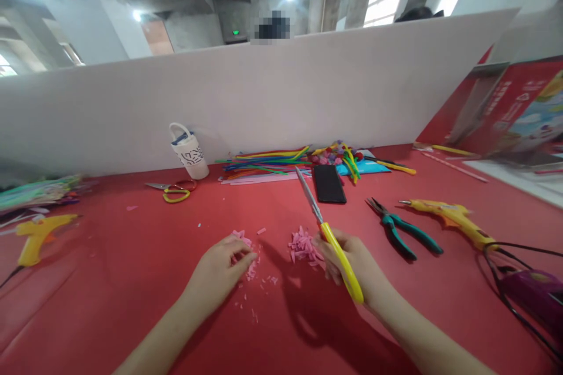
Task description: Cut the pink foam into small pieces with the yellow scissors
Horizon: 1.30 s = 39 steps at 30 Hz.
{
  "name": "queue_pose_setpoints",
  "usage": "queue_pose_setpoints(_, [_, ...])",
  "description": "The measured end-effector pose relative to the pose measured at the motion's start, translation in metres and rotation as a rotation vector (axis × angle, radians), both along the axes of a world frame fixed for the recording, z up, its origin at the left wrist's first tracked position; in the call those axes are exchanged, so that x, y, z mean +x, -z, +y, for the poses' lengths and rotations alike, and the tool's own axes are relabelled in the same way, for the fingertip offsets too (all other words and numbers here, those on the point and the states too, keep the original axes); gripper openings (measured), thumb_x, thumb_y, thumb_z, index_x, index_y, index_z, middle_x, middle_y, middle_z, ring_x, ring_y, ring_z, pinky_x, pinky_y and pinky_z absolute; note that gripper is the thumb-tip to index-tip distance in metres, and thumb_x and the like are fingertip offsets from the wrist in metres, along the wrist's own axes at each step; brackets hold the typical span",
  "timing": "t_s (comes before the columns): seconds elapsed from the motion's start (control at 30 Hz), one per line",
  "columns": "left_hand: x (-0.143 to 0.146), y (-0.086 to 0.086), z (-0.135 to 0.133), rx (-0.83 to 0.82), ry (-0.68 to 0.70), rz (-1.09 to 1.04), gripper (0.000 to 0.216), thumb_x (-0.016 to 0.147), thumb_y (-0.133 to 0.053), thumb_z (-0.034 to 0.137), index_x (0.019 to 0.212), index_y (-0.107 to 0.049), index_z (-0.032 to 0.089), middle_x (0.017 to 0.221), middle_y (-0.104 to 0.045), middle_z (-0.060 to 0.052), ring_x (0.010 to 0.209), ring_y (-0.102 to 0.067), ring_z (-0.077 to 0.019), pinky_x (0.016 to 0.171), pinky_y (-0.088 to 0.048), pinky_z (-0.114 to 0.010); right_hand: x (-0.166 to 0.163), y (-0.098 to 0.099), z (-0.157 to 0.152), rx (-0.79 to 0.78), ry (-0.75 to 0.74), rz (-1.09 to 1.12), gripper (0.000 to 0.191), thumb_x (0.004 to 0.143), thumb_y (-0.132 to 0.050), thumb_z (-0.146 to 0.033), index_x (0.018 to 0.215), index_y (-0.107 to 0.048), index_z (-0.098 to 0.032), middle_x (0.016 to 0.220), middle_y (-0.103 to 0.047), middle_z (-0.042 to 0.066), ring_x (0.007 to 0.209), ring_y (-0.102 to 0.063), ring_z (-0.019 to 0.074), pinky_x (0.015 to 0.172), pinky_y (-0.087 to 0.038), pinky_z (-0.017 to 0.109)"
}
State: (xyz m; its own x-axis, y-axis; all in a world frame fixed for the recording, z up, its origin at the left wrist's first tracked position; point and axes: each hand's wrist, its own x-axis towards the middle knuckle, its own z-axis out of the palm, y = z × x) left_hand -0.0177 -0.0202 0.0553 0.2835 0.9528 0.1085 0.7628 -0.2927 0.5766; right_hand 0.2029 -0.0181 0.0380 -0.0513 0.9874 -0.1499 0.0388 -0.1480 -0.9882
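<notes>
A pair of yellow-handled scissors point(338, 255) is in my right hand point(352, 261), blades together and pointing up and away to the left. Beside those fingers lies a heap of small pink cut pieces point(303, 246) on the red table. My left hand point(224, 266) rests at a second, smaller group of pink pieces point(241, 236), partly covering it. Its fingers are curled with the thumb close to them; what they pinch, if anything, is hidden. Tiny pink scraps point(268, 280) are scattered between the hands.
Pliers point(398, 231) and a yellow glue gun point(453, 217) with a cord lie right; another glue gun point(39, 237) lies far left. A phone point(329, 183), coloured pipe cleaners point(264, 164), a white cup point(191, 155) and other scissors point(176, 192) sit toward the white partition point(272, 94).
</notes>
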Motion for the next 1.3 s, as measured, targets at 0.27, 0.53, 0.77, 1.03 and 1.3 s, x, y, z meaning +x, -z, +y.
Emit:
queue_pose_setpoints(0.27, [0.026, 0.014, 0.059, 0.181, 0.100, 0.436, 0.021, 0.076, -0.038, 0.017, 0.069, -0.058, 0.013, 0.076, -0.056, -0.011, 0.076, -0.051, -0.0212, 0.070, -0.036, -0.032, -0.007, 0.003, -0.003, 0.010, -0.024, -0.005, 0.023, 0.067, -0.053, -0.037, 0.059, -0.039, -0.020, 0.035, -0.032, -0.011, 0.027, -0.033, 0.0050, 0.028, -0.028, 0.017])
queue_pose_setpoints(0.53, [0.037, 0.025, 0.069, 0.137, 0.088, 0.386, 0.017, 0.068, -0.041, 0.006, 0.065, -0.055, 0.013, 0.076, -0.057, -0.013, 0.079, -0.052, -0.0241, 0.070, -0.036, -0.036, -0.008, 0.002, -0.003, 0.005, -0.030, -0.035, 0.016, 0.067, -0.052, -0.030, 0.060, -0.041, -0.020, 0.035, -0.032, -0.012, 0.028, -0.032, 0.0049, 0.028, -0.028, 0.016])
queue_pose_setpoints(0.77, [0.018, 0.011, 0.035, -0.025, 0.000, 0.039, 0.015, 0.079, -0.031, 0.023, 0.080, -0.045, 0.017, 0.066, -0.059, -0.003, 0.056, -0.057, -0.0131, 0.051, -0.042, -0.023, -0.011, -0.005, -0.008, -0.010, -0.069, -0.097, 0.015, 0.070, -0.048, -0.031, 0.062, -0.042, -0.020, 0.036, -0.034, -0.010, 0.030, -0.033, 0.0057, 0.031, -0.026, 0.017])
queue_pose_setpoints(1.03, [0.022, 0.019, -0.030, -0.667, -0.170, -1.060, 0.004, 0.070, -0.049, 0.018, 0.070, -0.046, 0.016, 0.052, -0.056, 0.003, 0.039, -0.049, -0.0064, 0.040, -0.035, -0.017, -0.021, 0.012, -0.017, 0.157, -0.195, -0.231, 0.018, 0.065, -0.051, -0.023, 0.055, -0.037, -0.020, 0.051, -0.033, -0.007, 0.046, -0.034, 0.0071, 0.042, -0.025, 0.019])
queue_pose_setpoints(1.3, [0.045, 0.034, -0.042, -0.760, -0.151, -1.053, 0.014, 0.058, -0.061, 0.020, 0.064, -0.049, 0.014, 0.047, -0.057, 0.001, 0.033, -0.051, -0.0094, 0.035, -0.038, -0.019, -0.037, 0.000, -0.033, 0.039, -0.351, -0.114, 0.012, 0.068, -0.046, -0.022, 0.059, -0.038, -0.020, 0.050, -0.044, -0.006, 0.045, -0.043, 0.0089, 0.043, -0.032, 0.020])
